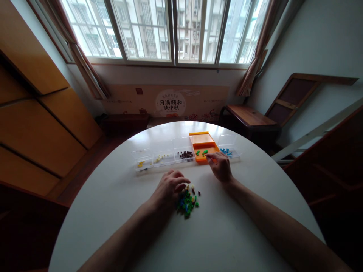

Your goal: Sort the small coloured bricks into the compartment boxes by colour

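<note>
Person at a round white table [241, 234] w/ both bare hands out. The loose pile [186, 206] of tiny plastic pieces sits between the forearms: mostly green, some blue mixed in, plus a few pale yellow and dark brown bits along its far edge. Left hand [170, 185] is right at the pile's far-left edge, fingers loosely curled, index stretched over the nearest bits. Can't tell if it's pinching anything, b/c the fingertips overlap the pieces.

Right hand [220, 167] is up at the front right of the orange box [202, 161], fingers bent, thumb + index close together over the box's edge. Can't tell if there's a piece in that pinch, too small to see. A few green pieces [205, 152] lie inside the box, and its lid [201, 137] is flipped back, away from the person.

The other boxes in the row are clear w/ lids up. L to R: yellow pieces [140, 164], pale yellow pieces [159, 158], dark brown pieces [186, 154], then the orange one, then blue pieces [227, 152] in the box at the far right, just past the right hand.

Bg: big window [195, 34] w/ curtains, wooden chair [252, 115] off to the right.
</note>
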Tool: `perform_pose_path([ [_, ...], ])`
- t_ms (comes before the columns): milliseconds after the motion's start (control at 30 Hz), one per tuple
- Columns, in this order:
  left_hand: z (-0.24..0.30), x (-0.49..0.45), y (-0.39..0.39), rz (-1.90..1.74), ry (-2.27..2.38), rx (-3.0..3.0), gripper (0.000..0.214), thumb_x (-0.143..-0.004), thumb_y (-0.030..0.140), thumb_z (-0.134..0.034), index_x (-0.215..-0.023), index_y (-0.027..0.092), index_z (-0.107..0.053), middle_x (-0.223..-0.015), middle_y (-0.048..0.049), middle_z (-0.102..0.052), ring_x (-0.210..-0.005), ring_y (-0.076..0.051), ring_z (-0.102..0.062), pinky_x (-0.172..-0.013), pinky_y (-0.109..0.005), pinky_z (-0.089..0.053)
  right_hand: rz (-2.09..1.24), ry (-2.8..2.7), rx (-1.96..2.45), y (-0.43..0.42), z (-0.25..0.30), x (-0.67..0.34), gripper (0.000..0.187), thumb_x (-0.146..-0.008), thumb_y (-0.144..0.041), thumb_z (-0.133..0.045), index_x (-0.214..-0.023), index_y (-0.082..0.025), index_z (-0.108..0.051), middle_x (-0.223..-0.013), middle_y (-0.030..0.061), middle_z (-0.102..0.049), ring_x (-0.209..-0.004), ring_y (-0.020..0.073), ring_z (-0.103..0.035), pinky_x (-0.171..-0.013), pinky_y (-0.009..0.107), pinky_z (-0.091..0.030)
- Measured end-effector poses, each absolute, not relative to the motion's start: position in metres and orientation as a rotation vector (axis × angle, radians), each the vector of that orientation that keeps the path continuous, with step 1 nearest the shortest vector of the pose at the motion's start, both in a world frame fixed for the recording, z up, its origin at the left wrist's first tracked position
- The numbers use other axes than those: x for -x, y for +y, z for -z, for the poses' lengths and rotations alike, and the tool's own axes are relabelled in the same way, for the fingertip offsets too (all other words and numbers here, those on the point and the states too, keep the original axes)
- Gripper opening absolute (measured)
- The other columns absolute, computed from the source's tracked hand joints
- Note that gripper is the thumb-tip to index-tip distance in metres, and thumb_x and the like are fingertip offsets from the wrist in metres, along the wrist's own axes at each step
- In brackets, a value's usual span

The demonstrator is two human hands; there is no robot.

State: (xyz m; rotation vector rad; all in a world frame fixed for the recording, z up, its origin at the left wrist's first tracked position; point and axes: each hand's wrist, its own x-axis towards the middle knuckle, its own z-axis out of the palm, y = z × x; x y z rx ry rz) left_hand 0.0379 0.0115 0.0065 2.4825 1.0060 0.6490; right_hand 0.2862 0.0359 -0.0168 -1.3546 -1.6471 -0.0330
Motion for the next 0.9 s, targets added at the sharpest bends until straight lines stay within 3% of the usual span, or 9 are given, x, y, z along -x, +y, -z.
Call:
perform_pose_path([
  [267,-0.011,-0.038,0.009,-0.624,0.986,-2.571,0.009,-0.083,0.026,-0.064,-0.083,0.025,-0.074,-0.089,-0.0045,-0.066,-0.085,-0.018,-0.055,-0.08,-0.033,-0.039,0.057,-1.724,1.323,0.031,0.017,-0.279,0.015,-0.087,-0.023,-0.057,-0.086,-0.02,-0.071,-0.082,0.0042,-0.071,-0.079,0.0214,-0.06,-0.081,0.037,-0.042],
  [533,-0.011,-0.038,0.009,-0.584,1.015,-2.577,0.012,-0.083,0.019,-0.059,-0.079,0.022,-0.07,-0.09,-0.0042,-0.066,-0.089,-0.019,-0.054,-0.084,-0.034,-0.039,0.007,-1.851,1.22,0.017,0.009,-0.265,0.015,-0.087,-0.02,-0.056,-0.081,-0.021,-0.069,-0.079,0.0041,-0.07,-0.079,0.0204,-0.06,-0.077,0.035,-0.043],
  [633,-0.011,-0.037,0.009,-0.626,1.067,-2.566,0.01,-0.083,0.019,-0.059,-0.08,0.021,-0.069,-0.088,-0.0041,-0.066,-0.088,-0.019,-0.054,-0.084,-0.035,-0.04,-0.149,-2.013,1.051,0.009,0.005,-0.258,0.009,-0.082,-0.018,-0.06,-0.083,-0.021,-0.069,-0.079,0.003,-0.069,-0.077,0.0188,-0.061,-0.076,0.033,-0.045],
  [800,-0.012,-0.033,0.008,-0.709,1.179,-2.542,0.012,-0.082,0.016,-0.058,-0.082,0.021,-0.068,-0.087,-0.0045,-0.065,-0.091,-0.02,-0.053,-0.087,-0.037,-0.042,-0.371,-2.268,0.836,0.002,0.003,-0.253,0.023,-0.069,-0.01,-0.061,-0.087,-0.022,-0.068,-0.083,0.0026,-0.066,-0.076,0.0171,-0.059,-0.073,0.03,-0.048],
  [900,-0.013,-0.032,0.008,-0.725,1.192,-2.528,0.011,-0.083,0.017,-0.058,-0.082,0.021,-0.068,-0.088,-0.0043,-0.064,-0.092,-0.02,-0.053,-0.088,-0.038,-0.042,-0.38,-2.332,0.857,0.0,0.002,-0.253,0.022,-0.068,-0.008,-0.061,-0.083,-0.022,-0.068,-0.081,0.0014,-0.062,-0.074,0.0155,-0.058,-0.073,0.028,-0.048],
])
